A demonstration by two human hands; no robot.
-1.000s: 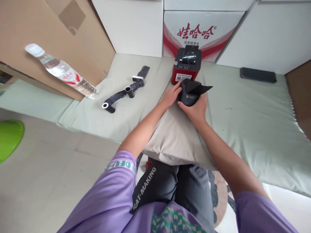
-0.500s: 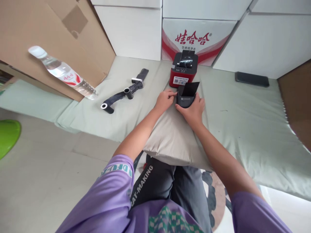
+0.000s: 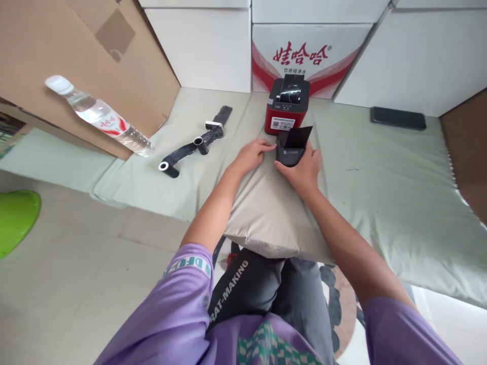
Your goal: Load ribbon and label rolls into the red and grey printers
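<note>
Beige pillow [image 3: 266,213] across lap, nearest. Right hand [image 3: 300,170] clasping black cartridge [image 3: 291,152] at pillow's far end; left hand [image 3: 251,154] loosely curled, fingertips at cartridge's left edge. Black film flap [image 3: 299,136] standing loose: likely to crease or tear if snagged. Red printer [image 3: 287,104] just beyond, lid open, contents unclear. Spent ribbon rolls [image 3: 196,144] left on mattress [image 3: 380,203].
</note>
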